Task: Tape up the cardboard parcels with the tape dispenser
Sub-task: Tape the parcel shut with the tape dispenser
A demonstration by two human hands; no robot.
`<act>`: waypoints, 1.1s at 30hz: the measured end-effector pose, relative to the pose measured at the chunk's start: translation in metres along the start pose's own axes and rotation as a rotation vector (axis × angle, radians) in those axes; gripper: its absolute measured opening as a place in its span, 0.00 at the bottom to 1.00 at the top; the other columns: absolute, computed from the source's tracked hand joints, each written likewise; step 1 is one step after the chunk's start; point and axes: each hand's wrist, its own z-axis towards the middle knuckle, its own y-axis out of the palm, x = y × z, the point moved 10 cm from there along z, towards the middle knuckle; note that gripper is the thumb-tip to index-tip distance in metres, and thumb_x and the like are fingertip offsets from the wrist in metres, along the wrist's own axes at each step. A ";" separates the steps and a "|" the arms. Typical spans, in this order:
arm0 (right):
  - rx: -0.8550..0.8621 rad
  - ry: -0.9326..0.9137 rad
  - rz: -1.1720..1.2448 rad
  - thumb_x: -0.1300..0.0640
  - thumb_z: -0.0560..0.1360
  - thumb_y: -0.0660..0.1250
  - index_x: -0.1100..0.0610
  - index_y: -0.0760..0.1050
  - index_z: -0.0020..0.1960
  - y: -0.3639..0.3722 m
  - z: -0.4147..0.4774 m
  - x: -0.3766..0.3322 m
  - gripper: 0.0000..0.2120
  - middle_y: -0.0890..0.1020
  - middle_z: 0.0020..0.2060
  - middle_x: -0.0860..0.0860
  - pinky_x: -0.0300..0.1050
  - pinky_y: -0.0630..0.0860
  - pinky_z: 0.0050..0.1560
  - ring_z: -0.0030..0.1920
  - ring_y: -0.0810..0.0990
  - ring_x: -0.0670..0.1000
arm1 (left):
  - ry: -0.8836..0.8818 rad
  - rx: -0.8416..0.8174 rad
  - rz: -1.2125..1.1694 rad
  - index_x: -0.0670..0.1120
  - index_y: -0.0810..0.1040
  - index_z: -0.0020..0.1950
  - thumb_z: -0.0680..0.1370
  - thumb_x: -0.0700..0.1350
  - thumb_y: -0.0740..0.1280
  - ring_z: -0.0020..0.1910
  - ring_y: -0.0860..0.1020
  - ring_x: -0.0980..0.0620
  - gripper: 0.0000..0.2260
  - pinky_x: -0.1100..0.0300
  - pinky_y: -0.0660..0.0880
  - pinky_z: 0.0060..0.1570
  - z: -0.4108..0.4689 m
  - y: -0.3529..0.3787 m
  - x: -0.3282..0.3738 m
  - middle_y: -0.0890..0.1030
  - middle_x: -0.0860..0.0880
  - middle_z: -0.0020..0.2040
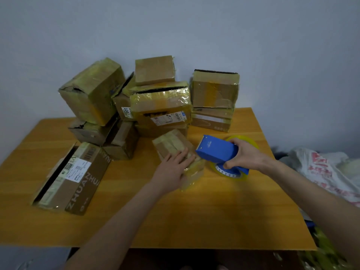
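A small taped cardboard parcel [171, 145] lies in the middle of the wooden table [175, 217]. My left hand [173, 170] rests flat on its near part, fingers straight. Just to its right, my right hand [245, 154] grips a blue tape dispenser [216, 151] with a roll of clear yellowish tape [233, 173] in it. The dispenser's front end points toward the parcel, close to my left fingertips.
Several taped cardboard boxes [161, 106] are piled along the wall at the back. A long flat box marked ZHUAN [72, 178] lies at the left. A white plastic bag [329, 170] sits beyond the table's right edge.
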 end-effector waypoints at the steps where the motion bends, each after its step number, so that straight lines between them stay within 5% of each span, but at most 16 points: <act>1: -0.025 -0.023 -0.045 0.61 0.63 0.78 0.51 0.70 0.57 -0.003 -0.003 -0.004 0.27 0.77 0.49 0.47 0.39 0.75 0.41 0.47 0.79 0.47 | 0.037 0.004 -0.003 0.57 0.44 0.78 0.80 0.44 0.59 0.78 0.46 0.51 0.32 0.53 0.42 0.74 0.001 -0.002 -0.002 0.44 0.51 0.79; 7: -0.069 -0.033 0.081 0.66 0.65 0.76 0.46 0.73 0.53 -0.044 -0.030 -0.005 0.24 0.79 0.49 0.49 0.35 0.75 0.39 0.43 0.82 0.44 | 0.064 0.022 -0.069 0.59 0.49 0.78 0.79 0.40 0.61 0.77 0.46 0.55 0.34 0.56 0.39 0.73 0.000 -0.002 -0.009 0.46 0.55 0.79; 10: -0.089 -0.041 0.141 0.60 0.59 0.75 0.48 0.75 0.54 -0.050 -0.042 -0.007 0.25 0.80 0.48 0.49 0.33 0.75 0.36 0.41 0.82 0.42 | 0.052 0.004 -0.130 0.57 0.53 0.77 0.79 0.48 0.62 0.77 0.50 0.54 0.29 0.50 0.44 0.75 0.001 -0.012 -0.006 0.50 0.55 0.78; 12: -0.097 -0.063 0.171 0.59 0.58 0.73 0.49 0.75 0.54 -0.049 -0.046 -0.012 0.25 0.80 0.48 0.49 0.37 0.76 0.41 0.43 0.82 0.44 | -0.050 0.149 -0.480 0.54 0.62 0.75 0.78 0.55 0.63 0.73 0.63 0.53 0.26 0.49 0.62 0.71 0.000 -0.037 -0.006 0.62 0.54 0.75; 14: -0.103 -0.094 0.199 0.59 0.58 0.73 0.49 0.75 0.54 -0.047 -0.047 -0.020 0.24 0.80 0.47 0.48 0.39 0.76 0.44 0.45 0.82 0.44 | -0.210 0.241 -1.091 0.51 0.67 0.72 0.76 0.61 0.63 0.64 0.72 0.55 0.27 0.59 0.73 0.59 -0.001 -0.051 -0.007 0.71 0.52 0.70; 18: -0.139 -0.133 0.192 0.59 0.58 0.74 0.51 0.75 0.55 -0.039 -0.044 -0.032 0.25 0.81 0.49 0.50 0.41 0.78 0.46 0.48 0.82 0.48 | -0.375 -0.070 -1.705 0.45 0.68 0.71 0.76 0.66 0.59 0.56 0.79 0.51 0.31 0.55 0.80 0.51 0.007 -0.034 0.028 0.76 0.47 0.65; 24: -0.198 -0.153 0.198 0.56 0.55 0.77 0.50 0.75 0.56 -0.028 -0.043 -0.038 0.30 0.81 0.49 0.47 0.38 0.77 0.44 0.48 0.82 0.46 | -0.390 0.046 -1.835 0.45 0.80 0.52 0.77 0.47 0.69 0.39 0.83 0.55 0.07 0.62 0.79 0.39 0.009 -0.036 0.019 0.85 0.50 0.42; 29: -0.218 -0.171 0.134 0.51 0.53 0.76 0.48 0.74 0.56 -0.026 -0.044 -0.044 0.32 0.79 0.50 0.47 0.38 0.77 0.45 0.48 0.82 0.45 | -0.391 -0.050 -2.008 0.41 0.79 0.53 0.79 0.42 0.63 0.42 0.84 0.50 0.08 0.57 0.80 0.39 0.006 -0.032 0.020 0.85 0.45 0.43; 33: -0.214 -0.172 0.061 0.57 0.58 0.75 0.46 0.72 0.57 -0.028 -0.042 -0.048 0.29 0.78 0.52 0.49 0.39 0.76 0.47 0.49 0.81 0.46 | -0.457 -0.106 -2.092 0.40 0.79 0.51 0.79 0.52 0.60 0.42 0.84 0.45 0.17 0.54 0.80 0.37 0.003 -0.026 0.021 0.84 0.41 0.45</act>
